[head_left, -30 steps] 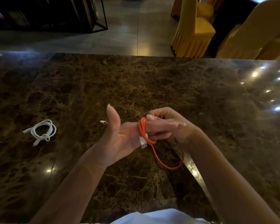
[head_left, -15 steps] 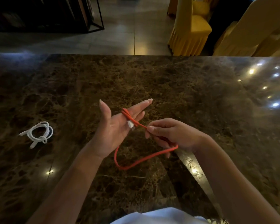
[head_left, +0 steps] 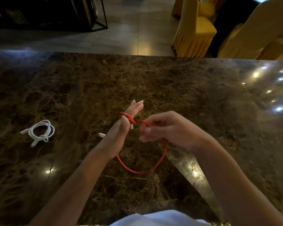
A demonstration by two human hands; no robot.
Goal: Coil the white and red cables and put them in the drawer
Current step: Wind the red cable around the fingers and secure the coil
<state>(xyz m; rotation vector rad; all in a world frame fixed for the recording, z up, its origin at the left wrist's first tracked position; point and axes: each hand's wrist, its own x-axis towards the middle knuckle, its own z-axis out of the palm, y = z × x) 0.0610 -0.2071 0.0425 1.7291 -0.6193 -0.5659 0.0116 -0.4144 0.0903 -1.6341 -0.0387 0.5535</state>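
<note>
The red cable is wound in a few turns around the straight fingers of my left hand, which stands edge-on over the middle of the marble table. One white plug hangs by the palm and another pokes out to the left of the wrist. My right hand pinches the red strand just right of the wound turns, and a loose loop droops below both hands. The white cable lies coiled and tied on the table at the left, apart from both hands. No drawer is in view.
The table's far edge runs across the top third, with tiled floor beyond. Yellow-covered chairs stand at the back right and a dark metal-framed shelf at the back left. My white shirt shows at the bottom edge.
My left hand has turned from palm-up to edge-on with fingers pointing away. My right hand has risen and carried the red strand up beside the wound turns; the hanging loop now droops below it.
</note>
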